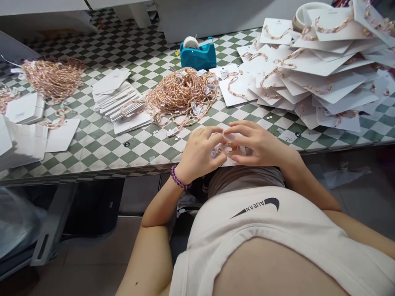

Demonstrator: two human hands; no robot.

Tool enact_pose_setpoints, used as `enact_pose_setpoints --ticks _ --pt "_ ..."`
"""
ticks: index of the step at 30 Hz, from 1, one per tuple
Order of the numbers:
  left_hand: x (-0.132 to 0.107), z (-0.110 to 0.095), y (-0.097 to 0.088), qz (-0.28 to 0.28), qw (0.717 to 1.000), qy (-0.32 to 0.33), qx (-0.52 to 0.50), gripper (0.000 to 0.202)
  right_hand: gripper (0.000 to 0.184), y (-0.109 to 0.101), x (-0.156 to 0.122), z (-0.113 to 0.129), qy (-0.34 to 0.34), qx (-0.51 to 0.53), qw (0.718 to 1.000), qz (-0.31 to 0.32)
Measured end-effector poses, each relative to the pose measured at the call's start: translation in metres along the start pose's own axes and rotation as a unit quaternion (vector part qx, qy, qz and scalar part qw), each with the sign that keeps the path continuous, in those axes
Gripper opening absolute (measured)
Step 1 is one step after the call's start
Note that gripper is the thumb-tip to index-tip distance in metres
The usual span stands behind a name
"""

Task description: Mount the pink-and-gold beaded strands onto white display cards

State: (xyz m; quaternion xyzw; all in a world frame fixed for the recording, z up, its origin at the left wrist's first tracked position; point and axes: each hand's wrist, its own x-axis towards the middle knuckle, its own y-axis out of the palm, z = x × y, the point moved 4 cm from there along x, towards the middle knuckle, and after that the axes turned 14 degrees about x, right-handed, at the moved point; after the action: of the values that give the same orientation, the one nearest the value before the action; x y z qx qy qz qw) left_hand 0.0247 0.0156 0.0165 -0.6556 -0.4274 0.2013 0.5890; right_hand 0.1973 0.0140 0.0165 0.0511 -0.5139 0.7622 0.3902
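At the table's front edge my two hands meet over a white card with a beaded necklace in pink and gold on it. My left hand, with a purple bead bracelet at the wrist, is closed with curled fingers on the beads. From the other side my right hand bends its fingers and thumb round the card and the strand. The fingertips partly hide both. Just beyond lies a heap of similar necklaces with small white tags.
A teal tape dispenser stands behind the heap. Carded necklaces are piled high at the right. Stacked white cards lie left of the heap, and another necklace bundle farther left. A checkered cloth covers the table.
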Motion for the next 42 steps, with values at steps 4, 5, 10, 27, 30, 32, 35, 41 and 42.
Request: enact_pose_setpoints --ticks 4,5,10,27,30,32,35,41,42 --pt "0.000 -0.001 0.000 0.001 1.000 0.001 0.002 0.018 0.015 0.002 0.000 0.000 -0.001 -0.021 1.000 -0.003" --pt "0.000 -0.001 0.001 0.000 1.000 0.003 0.003 0.018 0.017 0.002 0.000 0.000 0.002 -0.023 1.000 -0.002" --pt "0.000 0.000 0.002 -0.001 1.000 0.008 0.009 0.020 0.018 0.002 -0.001 0.000 -0.003 -0.030 1.000 -0.007" --pt "0.000 -0.001 0.002 -0.002 1.000 -0.010 0.012 0.018 0.026 -0.006 0.000 -0.004 0.014 0.021 1.000 -0.011" --pt "0.000 0.000 0.002 -0.008 1.000 -0.014 0.006 0.013 0.026 -0.005 0.000 -0.004 -0.002 0.026 0.999 -0.020" --pt "0.001 0.000 0.001 -0.015 1.000 -0.012 -0.001 0.010 0.025 -0.005 0.000 -0.004 -0.020 0.020 0.999 -0.034" --pt "0.003 0.000 0.000 -0.017 1.000 -0.010 -0.011 0.009 0.021 -0.004 0.000 -0.004 -0.031 0.008 0.999 -0.043" --pt "0.005 -0.002 -0.004 -0.008 1.000 -0.024 -0.004 0.009 0.021 -0.007 0.003 -0.003 0.007 0.033 0.999 -0.015" --pt "0.006 -0.002 -0.005 -0.008 1.000 -0.026 -0.005 0.008 0.021 -0.010 0.007 -0.004 0.015 0.034 0.999 0.004"
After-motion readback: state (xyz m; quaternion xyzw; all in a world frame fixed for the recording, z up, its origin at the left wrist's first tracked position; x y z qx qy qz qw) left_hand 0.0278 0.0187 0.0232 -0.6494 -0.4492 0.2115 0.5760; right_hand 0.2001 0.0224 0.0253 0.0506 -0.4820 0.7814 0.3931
